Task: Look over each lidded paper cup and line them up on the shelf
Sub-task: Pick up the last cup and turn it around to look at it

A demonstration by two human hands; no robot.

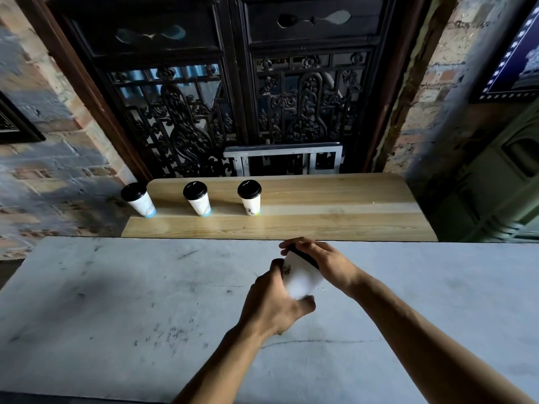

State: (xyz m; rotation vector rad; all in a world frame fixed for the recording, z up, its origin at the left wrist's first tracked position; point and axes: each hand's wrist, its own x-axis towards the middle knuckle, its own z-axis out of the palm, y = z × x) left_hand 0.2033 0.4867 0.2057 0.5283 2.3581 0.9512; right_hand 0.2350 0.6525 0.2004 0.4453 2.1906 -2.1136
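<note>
Cup [300, 277] tilted, lid up-right; left hand [274, 304], right hand [323, 262] grip it.

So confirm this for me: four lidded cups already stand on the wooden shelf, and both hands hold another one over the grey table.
Not four: the head view shows three, the left cup, middle cup and right cup, on the wooden shelf. The rest holds: left hand and right hand hold the tilted cup over the grey table.

White cups [199, 204], black lids [194, 190]; pale wood-grain shelf [320, 211]; grey table [116, 301].
</note>
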